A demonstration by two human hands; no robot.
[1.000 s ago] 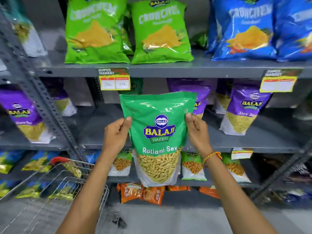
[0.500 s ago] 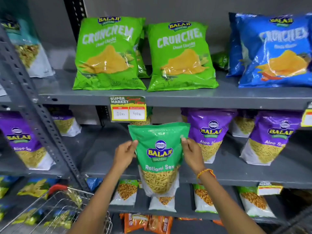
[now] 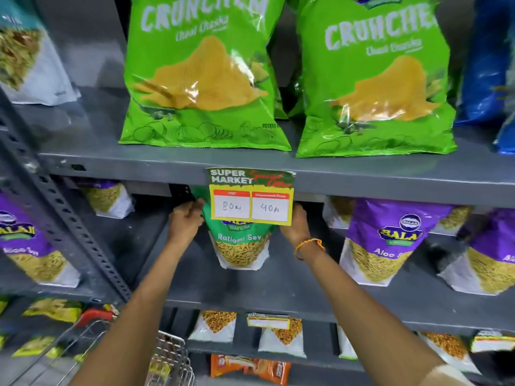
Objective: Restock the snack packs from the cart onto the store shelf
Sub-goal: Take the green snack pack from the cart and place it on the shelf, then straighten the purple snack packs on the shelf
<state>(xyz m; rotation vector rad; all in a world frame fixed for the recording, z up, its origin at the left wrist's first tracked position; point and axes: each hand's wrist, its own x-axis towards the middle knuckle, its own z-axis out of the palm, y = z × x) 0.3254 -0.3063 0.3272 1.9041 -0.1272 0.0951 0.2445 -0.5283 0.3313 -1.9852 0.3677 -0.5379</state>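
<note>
While both hands grip it, green Ratlami Sev pack point(image 3: 240, 246) stands upright.

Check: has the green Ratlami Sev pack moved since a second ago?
Yes. The green pack went from out front in both hands to deep on the middle shelf, its top now behind the price tag.

Grey metal shelf point(image 3: 278, 285): the green Ratlami Sev pack point(image 3: 239, 249) stands upright on it, with purple Aloo Sev packs point(image 3: 390, 240) to its right. The upper shelf point(image 3: 139, 162) carries two green Crunchem bags point(image 3: 200, 79).
</note>
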